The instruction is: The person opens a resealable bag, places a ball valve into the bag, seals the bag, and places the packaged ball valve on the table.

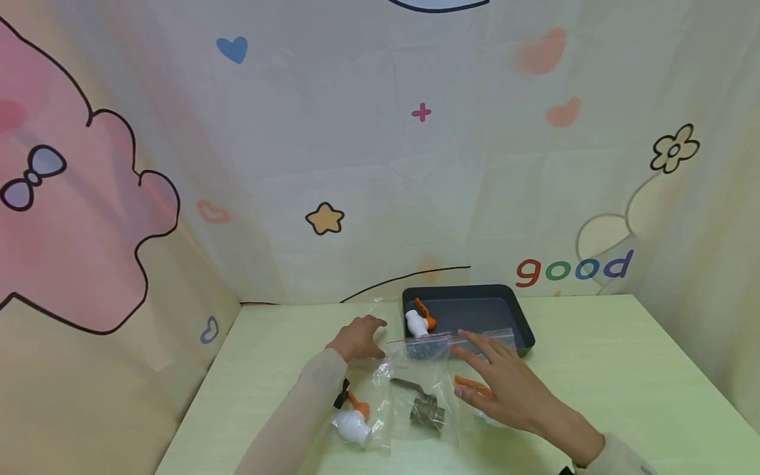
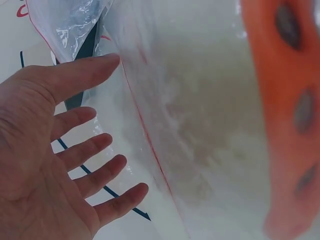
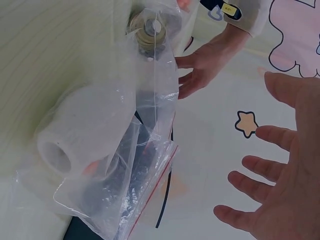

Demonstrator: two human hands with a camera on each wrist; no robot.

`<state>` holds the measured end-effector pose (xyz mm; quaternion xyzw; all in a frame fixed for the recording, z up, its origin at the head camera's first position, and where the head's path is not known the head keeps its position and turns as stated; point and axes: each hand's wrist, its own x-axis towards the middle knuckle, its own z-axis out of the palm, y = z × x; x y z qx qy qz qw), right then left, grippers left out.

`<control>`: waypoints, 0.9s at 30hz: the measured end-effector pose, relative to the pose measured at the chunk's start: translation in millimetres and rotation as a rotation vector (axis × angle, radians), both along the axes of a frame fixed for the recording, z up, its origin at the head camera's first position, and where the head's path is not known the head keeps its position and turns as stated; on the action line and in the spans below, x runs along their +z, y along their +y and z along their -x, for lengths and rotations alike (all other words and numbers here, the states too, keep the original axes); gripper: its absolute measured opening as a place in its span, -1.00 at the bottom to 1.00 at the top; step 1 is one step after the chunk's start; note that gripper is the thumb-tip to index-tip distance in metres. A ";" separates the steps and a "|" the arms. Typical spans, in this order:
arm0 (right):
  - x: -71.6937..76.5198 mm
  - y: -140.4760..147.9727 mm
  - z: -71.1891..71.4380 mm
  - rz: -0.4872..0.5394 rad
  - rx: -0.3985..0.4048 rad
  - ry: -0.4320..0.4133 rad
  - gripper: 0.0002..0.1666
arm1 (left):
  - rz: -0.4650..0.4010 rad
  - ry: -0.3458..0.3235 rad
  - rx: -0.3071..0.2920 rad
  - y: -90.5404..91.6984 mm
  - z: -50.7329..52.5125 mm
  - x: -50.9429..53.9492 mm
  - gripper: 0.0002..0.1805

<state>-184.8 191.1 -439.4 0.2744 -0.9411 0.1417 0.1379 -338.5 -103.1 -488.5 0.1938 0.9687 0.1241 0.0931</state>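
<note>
At the back of the desk [image 1: 623, 382], before the hanging cloth [image 1: 380, 165] and a little right of centre, a tray [image 1: 481, 316] with one small valve [image 1: 417, 324] in its left end. Nearer the front, in a row from left to right, left valve [image 1: 353, 425] in the left bag [image 1: 382, 409], middle valve [image 1: 427, 414] in the middle bag [image 1: 406, 366], right valve [image 1: 472, 384] in the right bag [image 1: 503, 337], with the tops of the latter two lapping over the tray's front. Left of the tray and behind the left valve, the left hand [image 1: 358, 338]; between the head camera and the right valve, partly hiding it, the right hand [image 1: 509, 389].
</note>
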 end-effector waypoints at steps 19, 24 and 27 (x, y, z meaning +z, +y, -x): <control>-5.1 -0.3 -0.9 0.011 0.025 0.036 -0.26 | 0.017 0.019 -0.033 2.4 -4.1 -1.9 -0.72; -3.4 -0.1 -1.2 0.024 0.026 0.022 -0.27 | -0.021 0.033 -0.062 1.0 -1.4 -5.9 -0.94; -2.2 0.3 -1.4 0.029 0.025 0.023 -0.29 | -0.058 0.059 -0.074 0.1 -0.7 -5.4 -0.93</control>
